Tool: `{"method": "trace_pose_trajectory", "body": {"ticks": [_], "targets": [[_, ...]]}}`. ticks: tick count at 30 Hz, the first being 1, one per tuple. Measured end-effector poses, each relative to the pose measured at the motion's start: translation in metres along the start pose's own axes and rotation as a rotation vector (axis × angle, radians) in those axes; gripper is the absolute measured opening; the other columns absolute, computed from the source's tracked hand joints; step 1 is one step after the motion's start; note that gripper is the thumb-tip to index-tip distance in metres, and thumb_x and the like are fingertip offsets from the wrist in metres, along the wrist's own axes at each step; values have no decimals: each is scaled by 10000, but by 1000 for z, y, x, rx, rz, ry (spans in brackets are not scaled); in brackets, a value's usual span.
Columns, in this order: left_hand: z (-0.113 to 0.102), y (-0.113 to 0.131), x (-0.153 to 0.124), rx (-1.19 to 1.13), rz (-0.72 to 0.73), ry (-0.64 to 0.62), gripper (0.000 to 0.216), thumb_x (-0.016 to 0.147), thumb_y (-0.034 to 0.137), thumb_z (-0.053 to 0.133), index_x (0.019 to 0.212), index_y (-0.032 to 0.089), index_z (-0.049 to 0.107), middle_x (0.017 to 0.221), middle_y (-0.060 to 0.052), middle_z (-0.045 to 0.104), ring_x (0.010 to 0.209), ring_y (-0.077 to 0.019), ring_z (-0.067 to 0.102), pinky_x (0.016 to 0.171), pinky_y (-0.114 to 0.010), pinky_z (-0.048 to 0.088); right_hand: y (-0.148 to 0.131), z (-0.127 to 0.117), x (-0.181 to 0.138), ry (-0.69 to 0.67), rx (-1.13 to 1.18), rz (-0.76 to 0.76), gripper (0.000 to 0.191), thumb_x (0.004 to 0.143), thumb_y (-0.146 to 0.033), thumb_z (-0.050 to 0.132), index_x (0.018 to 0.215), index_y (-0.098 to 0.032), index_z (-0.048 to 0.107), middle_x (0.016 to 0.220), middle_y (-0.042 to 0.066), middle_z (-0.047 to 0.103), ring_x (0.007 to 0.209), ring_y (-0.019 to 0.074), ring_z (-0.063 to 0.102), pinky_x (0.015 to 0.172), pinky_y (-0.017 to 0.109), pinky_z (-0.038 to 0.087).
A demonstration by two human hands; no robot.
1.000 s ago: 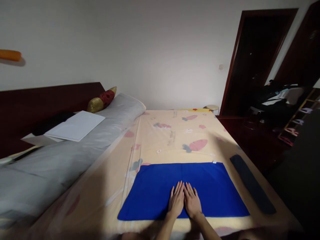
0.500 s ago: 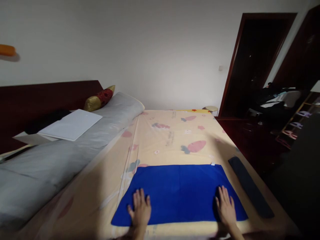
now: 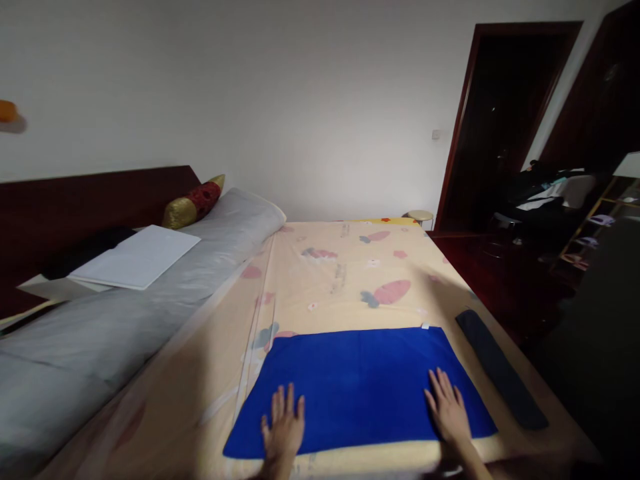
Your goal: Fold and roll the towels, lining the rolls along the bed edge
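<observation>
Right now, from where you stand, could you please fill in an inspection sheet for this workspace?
Surface: patterned bed cover, with faint creases on its left part.
Job's things: blue cloth, spread out, white tag at its far edge.
Clutter: dark strip right of the cloth; white flat object on the grey bedding; red-and-gold cushion behind.
Hands: left hand and right hand palm down at the cloth's left and right parts, open.
Cables: nothing seen.
Surroundings: stool by the wall, dark door beyond; far right too dark to read.

The hands [image 3: 287,427] [image 3: 450,410] partly hide the blue cloth [image 3: 363,387], and the left edge crops an orange object [image 3: 7,111].
</observation>
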State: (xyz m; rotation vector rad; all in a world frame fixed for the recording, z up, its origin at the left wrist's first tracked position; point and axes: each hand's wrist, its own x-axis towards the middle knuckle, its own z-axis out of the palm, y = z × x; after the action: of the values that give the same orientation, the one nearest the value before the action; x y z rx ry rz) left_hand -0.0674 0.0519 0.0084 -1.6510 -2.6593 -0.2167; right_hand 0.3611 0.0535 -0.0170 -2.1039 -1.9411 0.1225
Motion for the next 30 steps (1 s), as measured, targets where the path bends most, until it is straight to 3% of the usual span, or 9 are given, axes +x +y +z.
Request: {"method": "trace_pose_trajectory", "body": {"ticks": [3,6,9,13,16,19,23,26,30], "targets": [[-5,-42,14,-19,-188,43,594,930,474,150,1485,265,169,1572,-48,196,1438,-209,223,1112,-550,247,59,3,-5,22,-31,106,713,903,-599,173,1483,-192,246,1555,56,201,1439,223,172,1141,484,237],[-7,-25,10,2,-171,47,591,936,423,126,1471,202,244,1560,-86,228,1435,-229,233,1109,-564,247,56,8,-5,99,-65,174,691,906,-505,143,1463,-127,299,1540,107,244,1435,255,187,1140,513,216],[-2,36,-8,-3,127,60,564,939,350,154,1459,170,277,1552,-77,238,1434,-208,232,1146,-500,221,-4,14,-1,140,-45,69,620,921,-393,173,1445,-107,339,1536,110,247,1438,256,169,1150,496,200],[12,123,-32,-126,520,-19,528,937,285,210,1462,230,233,1538,-30,273,1423,-189,260,1149,-459,266,-108,23,6,-80,94,-269,539,938,-326,229,1463,-231,301,1544,6,200,1433,193,179,1164,433,215],[18,152,-31,-162,682,-53,530,931,266,239,1460,275,201,1543,-13,255,1422,-193,261,1148,-486,272,-143,27,18,-150,152,-357,523,962,-401,227,1464,-268,282,1540,2,194,1429,195,192,1167,444,213],[15,128,-6,-109,609,-56,517,938,350,251,1453,305,231,1543,-1,248,1423,-196,258,1144,-498,263,-113,23,35,-103,114,-258,550,959,-489,237,1453,-258,313,1534,21,224,1424,210,215,1160,459,224],[4,36,39,56,172,21,552,934,422,228,1461,259,234,1551,-30,228,1432,-203,233,1149,-495,219,1,11,49,36,-26,-21,635,933,-546,260,1453,-188,326,1535,63,244,1428,233,207,1150,470,235],[-2,-16,57,122,56,9,568,936,436,207,1474,255,188,1566,-21,199,1435,-167,220,1156,-456,206,66,4,48,46,-49,60,688,920,-583,204,1474,-181,272,1537,63,250,1425,231,218,1133,470,275],[1,7,48,132,117,36,558,935,392,230,1465,221,246,1558,-53,227,1441,-191,203,1156,-472,200,39,3,42,106,-80,33,679,928,-561,188,1457,-155,318,1544,78,214,1435,255,180,1153,503,216]]}}
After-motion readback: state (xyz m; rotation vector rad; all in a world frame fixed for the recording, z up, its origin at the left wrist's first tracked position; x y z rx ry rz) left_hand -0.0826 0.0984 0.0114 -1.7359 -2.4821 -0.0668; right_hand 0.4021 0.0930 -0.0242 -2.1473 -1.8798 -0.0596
